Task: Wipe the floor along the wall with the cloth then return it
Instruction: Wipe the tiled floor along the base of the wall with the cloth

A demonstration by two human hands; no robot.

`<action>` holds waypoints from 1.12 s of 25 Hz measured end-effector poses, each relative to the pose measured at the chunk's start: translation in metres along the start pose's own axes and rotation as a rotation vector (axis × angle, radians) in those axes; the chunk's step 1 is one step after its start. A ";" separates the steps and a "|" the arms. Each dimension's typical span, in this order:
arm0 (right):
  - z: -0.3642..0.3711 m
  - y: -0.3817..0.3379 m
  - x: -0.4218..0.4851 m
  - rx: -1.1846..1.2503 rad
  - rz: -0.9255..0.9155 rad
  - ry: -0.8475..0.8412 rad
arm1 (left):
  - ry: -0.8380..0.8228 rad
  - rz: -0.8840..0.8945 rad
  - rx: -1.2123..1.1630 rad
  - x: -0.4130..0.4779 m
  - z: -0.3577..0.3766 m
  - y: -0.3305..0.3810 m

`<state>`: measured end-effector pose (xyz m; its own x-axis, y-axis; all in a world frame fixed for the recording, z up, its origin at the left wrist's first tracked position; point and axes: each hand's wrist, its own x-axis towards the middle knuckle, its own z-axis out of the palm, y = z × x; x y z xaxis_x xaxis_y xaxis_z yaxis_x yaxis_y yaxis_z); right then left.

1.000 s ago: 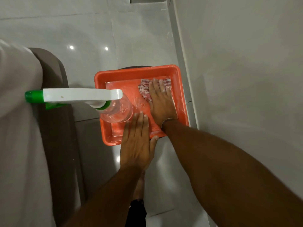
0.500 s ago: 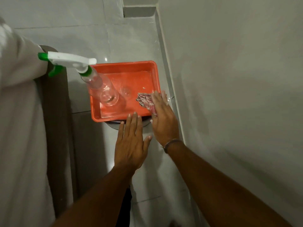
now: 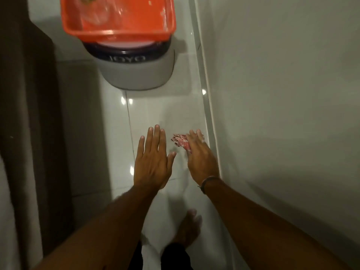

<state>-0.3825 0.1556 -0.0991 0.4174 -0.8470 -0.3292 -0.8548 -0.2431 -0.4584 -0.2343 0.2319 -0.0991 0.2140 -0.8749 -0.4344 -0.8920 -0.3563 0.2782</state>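
Note:
A red-and-white patterned cloth (image 3: 180,142) is under the fingers of my right hand (image 3: 200,156), low over the glossy white floor tiles (image 3: 155,110) close to the skirting at the foot of the wall (image 3: 272,94). Whether the cloth touches the floor I cannot tell. My left hand (image 3: 153,160) hovers flat beside it, fingers spread, holding nothing. The orange tray (image 3: 118,35) the cloth came from sits at the top of the view on a grey stool (image 3: 136,75).
A clear bottle base (image 3: 101,12) shows inside the tray. A brown curtain or furniture edge (image 3: 29,114) runs down the left side. My bare foot (image 3: 188,228) stands on the tiles near the bottom, close to the wall.
My right hand has lifted the cloth out of the tray and carried it down to the floor by the wall. The left hand followed down. The view tilted down; the sprayer head left the frame.

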 end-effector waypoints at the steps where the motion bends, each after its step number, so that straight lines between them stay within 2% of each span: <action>1: 0.014 0.014 0.004 -0.013 0.006 -0.036 | -0.006 0.010 0.000 0.006 0.016 -0.001; 3: 0.046 0.041 0.020 -0.047 0.003 -0.070 | 0.005 0.040 0.012 0.024 0.055 -0.005; 8: 0.114 0.086 0.103 -0.125 -0.071 0.060 | 0.088 0.059 0.012 0.092 0.138 -0.031; 10: 0.142 0.100 0.127 -0.171 -0.077 0.039 | 0.094 0.065 0.019 0.116 0.163 -0.045; 13: 0.187 0.120 0.131 -0.306 -0.129 -0.003 | 0.120 0.062 0.042 0.136 0.206 -0.062; 15: 0.207 0.132 0.130 -0.390 -0.181 0.074 | 0.214 0.072 0.055 0.140 0.233 -0.072; 18: 0.207 0.134 0.157 -0.364 -0.213 0.198 | 0.332 0.118 0.061 0.146 0.251 -0.080; 24: 0.155 0.133 0.255 -0.379 -0.067 0.215 | 0.328 0.112 0.054 0.144 0.250 -0.080; 28: 0.153 0.140 0.253 -0.305 -0.076 0.194 | 0.338 0.123 0.068 0.144 0.247 -0.082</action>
<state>-0.3497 -0.0206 -0.3731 0.4424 -0.8877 -0.1277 -0.8883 -0.4141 -0.1984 -0.2289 0.2160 -0.3964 0.2126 -0.9730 -0.0903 -0.9413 -0.2287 0.2482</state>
